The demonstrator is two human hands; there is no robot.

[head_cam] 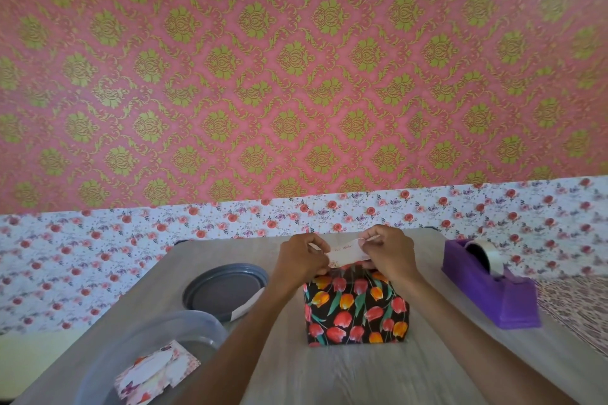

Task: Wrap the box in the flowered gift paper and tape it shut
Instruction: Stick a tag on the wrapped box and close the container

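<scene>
Head view, entry one: we list the box (357, 312), fully covered in flowered paper (378, 304), standing mid-table (362, 375), so we judge the wrapping near done. Entry two: left hand (301, 258) and right hand (390, 253) each pinch an end of a small card (345, 255) over the box's 12 o'clock edge, likely lining it up as a tag. Entry three: tape dispenser (490, 286) at the box's 3 o'clock, kept within reach; grey plate (223, 286) at 9 o'clock; clear tub (148, 329) of spare cards (154, 371) at 8 o'clock.
</scene>
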